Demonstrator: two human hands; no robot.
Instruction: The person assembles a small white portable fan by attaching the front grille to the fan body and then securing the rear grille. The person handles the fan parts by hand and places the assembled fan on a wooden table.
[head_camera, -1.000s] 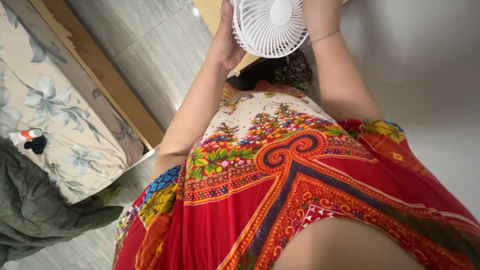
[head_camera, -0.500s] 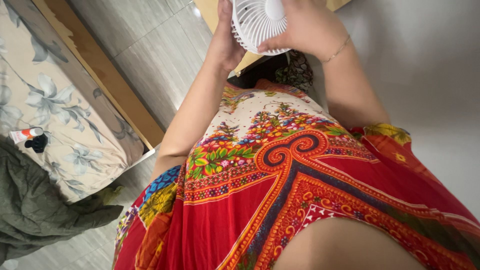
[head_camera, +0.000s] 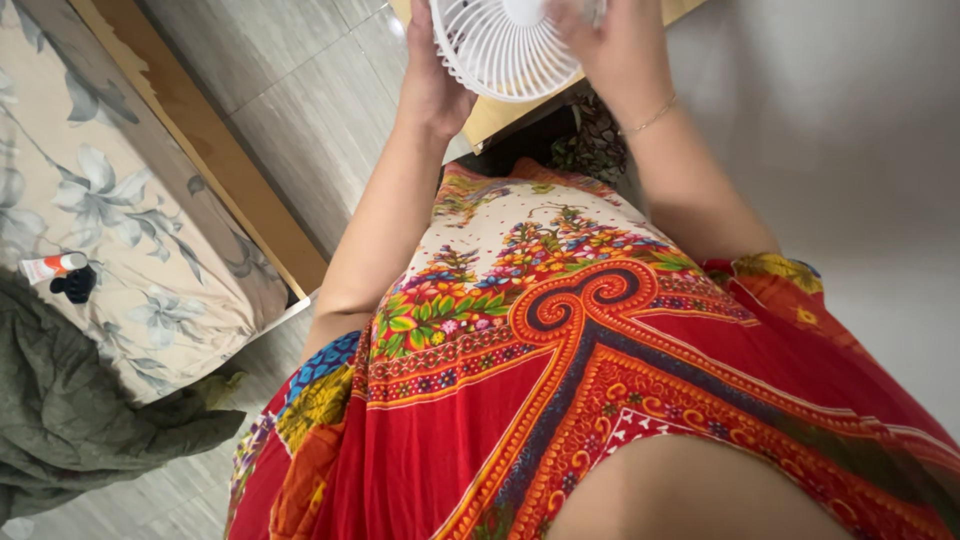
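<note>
Since half a second ago I see the white fan shifted left and my right hand slid off its face to the right rim. My left hand grips the left rim. A small white-and-orange tube lies on the floral bed.

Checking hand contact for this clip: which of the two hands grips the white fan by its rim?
The left hand grips the white fan by its rim; the right hand lies across the front grille instead.
</note>
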